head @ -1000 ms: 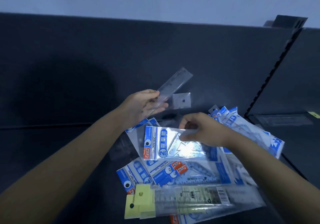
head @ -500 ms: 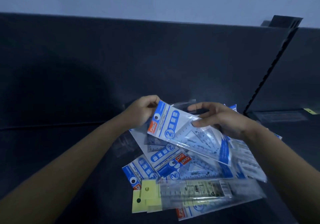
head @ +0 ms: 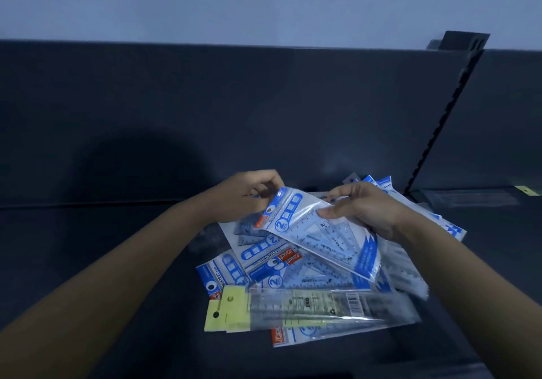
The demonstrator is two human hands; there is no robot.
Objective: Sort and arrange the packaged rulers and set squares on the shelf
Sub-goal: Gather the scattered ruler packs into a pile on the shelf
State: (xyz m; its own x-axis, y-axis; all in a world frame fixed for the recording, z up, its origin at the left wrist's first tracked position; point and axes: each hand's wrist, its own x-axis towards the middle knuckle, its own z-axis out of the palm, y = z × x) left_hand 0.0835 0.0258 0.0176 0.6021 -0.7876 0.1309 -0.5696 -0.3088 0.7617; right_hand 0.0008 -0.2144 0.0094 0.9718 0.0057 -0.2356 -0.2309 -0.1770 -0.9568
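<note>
Dark matte shelf; left hand and right hand pinch glossy set-square packet.

The held set-square pack is covering part of the pile, and yellow-topped ruler packs are hiding another pack's label.

glossy clear plastic set square packet, matt dark shelf
</note>
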